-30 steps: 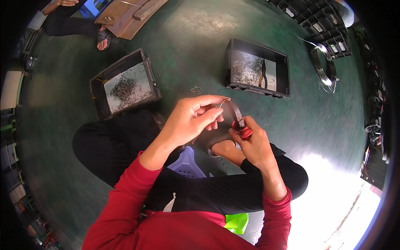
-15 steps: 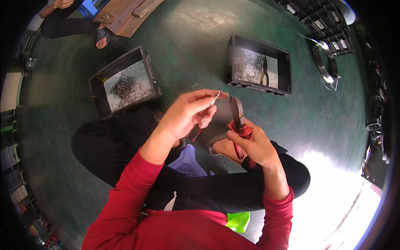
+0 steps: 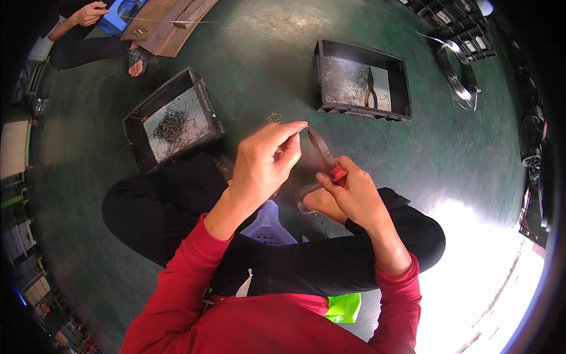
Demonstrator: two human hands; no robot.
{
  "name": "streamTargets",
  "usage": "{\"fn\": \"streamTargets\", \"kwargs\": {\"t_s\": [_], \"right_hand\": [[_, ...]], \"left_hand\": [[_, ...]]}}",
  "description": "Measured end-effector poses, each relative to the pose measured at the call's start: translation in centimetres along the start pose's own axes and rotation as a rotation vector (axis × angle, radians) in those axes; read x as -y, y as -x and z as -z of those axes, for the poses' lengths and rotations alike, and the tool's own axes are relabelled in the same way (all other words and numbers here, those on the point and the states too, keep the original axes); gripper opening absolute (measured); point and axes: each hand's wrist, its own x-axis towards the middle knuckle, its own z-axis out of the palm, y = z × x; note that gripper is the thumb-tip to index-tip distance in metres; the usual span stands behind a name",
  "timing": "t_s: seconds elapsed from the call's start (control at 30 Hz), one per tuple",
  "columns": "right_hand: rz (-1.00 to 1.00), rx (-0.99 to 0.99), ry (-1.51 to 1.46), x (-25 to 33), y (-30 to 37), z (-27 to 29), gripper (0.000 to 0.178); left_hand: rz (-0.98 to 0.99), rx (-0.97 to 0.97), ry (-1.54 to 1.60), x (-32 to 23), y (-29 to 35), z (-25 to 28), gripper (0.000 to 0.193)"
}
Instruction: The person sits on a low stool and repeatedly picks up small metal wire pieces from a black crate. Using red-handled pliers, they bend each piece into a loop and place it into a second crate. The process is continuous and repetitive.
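My left hand (image 3: 264,154) is closed, thumb and forefinger pinching a short piece of metal wire (image 3: 304,126) that is mostly hidden by the fingertips. My right hand (image 3: 355,192) grips a pair of pliers (image 3: 338,173) by the red handles. The dark jaws point up and left, their tip close beside the pinched wire; whether they bite on it I cannot tell. A bent wire piece (image 3: 273,118) lies on the green floor just beyond my left hand.
A black crate (image 3: 213,125) with tangled bent wires stands at left. Another crate (image 3: 407,88) at right holds wire bits and dark pliers (image 3: 370,88). A wire coil (image 3: 457,74) lies far right. At upper left a co-worker's hand (image 3: 89,14) holds a long wire beside a wooden board (image 3: 162,29).
My right hand has brought the pliers' jaws up and left to the wire at my left fingertips. The left hand has turned, back uppermost. The co-worker's long wire has come into view.
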Motion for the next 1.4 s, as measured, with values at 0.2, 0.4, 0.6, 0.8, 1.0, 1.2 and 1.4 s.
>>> {"fn": "streamTargets", "kwargs": {"t_s": [0.2, 0.4, 0.6, 0.8, 1.0, 1.2, 1.4], "right_hand": [[-0.020, 0.024, 0.032, 0.1, 0.0, 0.2, 0.035], [-0.102, 0.215, -0.175, -0.5, -0.3, 0.6, 0.034], [-0.077, 0.310, -0.256, -0.8, -0.1, 1.2, 0.033], [-0.080, 0.444, -0.372, -1.2, -0.4, 1.5, 0.031], [-0.068, 0.373, -0.276, -1.1, -0.5, 1.7, 0.028], [0.005, -0.005, 0.103, 0.3, 0.2, 1.4, 0.022], [0.140, -0.193, 0.262, -0.1, 0.1, 0.6, 0.018]], "left_hand": [[0.293, 0.218, 0.371, -0.5, -0.2, 1.3, 0.035], [0.404, 0.299, 0.429, -0.8, -0.5, 2.1, 0.036], [0.300, 0.295, 0.345, -0.5, -0.5, 1.8, 0.035], [0.243, 0.299, 0.275, -0.3, -0.6, 1.7, 0.034], [0.228, 0.297, 0.304, 0.1, -0.6, 1.3, 0.032], [0.454, 0.258, 0.511, -0.3, -0.4, 1.0, 0.027], [0.610, 0.203, 0.530, -1.3, -0.2, 0.7, 0.026]]}}
